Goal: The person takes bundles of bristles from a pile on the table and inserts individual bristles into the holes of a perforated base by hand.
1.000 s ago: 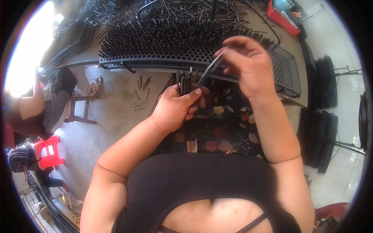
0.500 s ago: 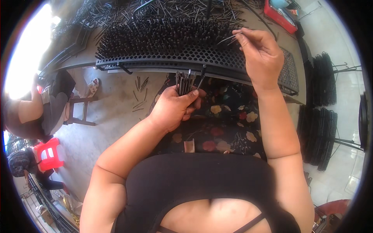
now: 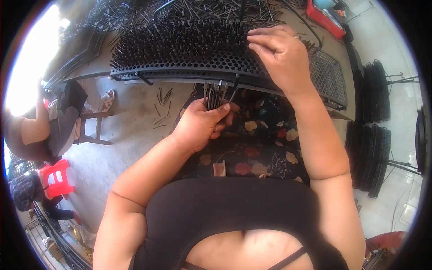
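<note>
My left hand [image 3: 198,126] is wrapped round a bundle of thin dark rods [image 3: 215,96], held upright in front of the rack's near edge. One rod leans apart from the rest beside my thumb. My right hand [image 3: 283,56] is above the right part of a black perforated metal rack [image 3: 243,65], thumb and fingers brought together in a pinch. Whatever lies between those fingertips cannot be made out. A dense crowd of dark rods [image 3: 171,42] stands upright in the rack's holes, to the left of my right hand.
Loose rods [image 3: 216,10] are heaped on the table behind the rack. A few rods [image 3: 162,108] lie on the floor. Another person [image 3: 33,128] sits at the left, near a red stool [image 3: 57,178]. Black racks of bundled pieces [image 3: 373,157] and a red tray [image 3: 326,20] are at the right.
My right hand has moved left and slightly up over the rack. The thin rod seen in its fingers earlier no longer shows. My left hand has stayed in place with the bundle.
</note>
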The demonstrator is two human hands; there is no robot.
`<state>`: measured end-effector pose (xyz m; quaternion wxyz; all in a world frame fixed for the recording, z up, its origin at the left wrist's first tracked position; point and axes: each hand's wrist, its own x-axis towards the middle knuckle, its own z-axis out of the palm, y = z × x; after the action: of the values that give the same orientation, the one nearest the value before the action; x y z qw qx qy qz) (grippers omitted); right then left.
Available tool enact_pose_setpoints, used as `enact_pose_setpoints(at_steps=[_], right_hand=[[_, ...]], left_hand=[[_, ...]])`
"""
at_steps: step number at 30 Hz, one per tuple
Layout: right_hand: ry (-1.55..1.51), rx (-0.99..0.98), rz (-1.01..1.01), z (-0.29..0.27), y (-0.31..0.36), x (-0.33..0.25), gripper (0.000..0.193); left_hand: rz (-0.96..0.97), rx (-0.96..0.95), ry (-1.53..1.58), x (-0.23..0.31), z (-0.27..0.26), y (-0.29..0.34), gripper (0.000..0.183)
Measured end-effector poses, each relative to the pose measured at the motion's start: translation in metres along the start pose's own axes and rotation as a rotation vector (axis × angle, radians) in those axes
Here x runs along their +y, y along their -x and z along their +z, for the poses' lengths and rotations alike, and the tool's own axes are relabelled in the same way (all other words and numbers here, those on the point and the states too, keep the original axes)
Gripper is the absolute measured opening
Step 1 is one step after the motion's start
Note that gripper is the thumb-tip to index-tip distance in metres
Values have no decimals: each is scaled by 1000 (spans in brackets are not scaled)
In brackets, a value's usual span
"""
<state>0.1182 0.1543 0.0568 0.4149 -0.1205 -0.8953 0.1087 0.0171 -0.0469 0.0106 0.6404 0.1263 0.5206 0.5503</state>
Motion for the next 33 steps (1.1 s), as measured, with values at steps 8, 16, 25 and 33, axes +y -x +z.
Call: enact_pose_setpoints(at_steps=[8,16,25,33], right_hand=[[-847,-303,671,-4,26,-53,31],[-1073,-236,922,-18,23,-46,21],[-525,267,366,-32,25,10,15],[-539,210,303,-28,26,12,15]], left_hand=[[58,-106,101,-1,-2,3,20],[70,-151,58,2,1,9,15],[-46,-22,-8,1,7,0,15],[-57,-18,-47,2,6,2,15]])
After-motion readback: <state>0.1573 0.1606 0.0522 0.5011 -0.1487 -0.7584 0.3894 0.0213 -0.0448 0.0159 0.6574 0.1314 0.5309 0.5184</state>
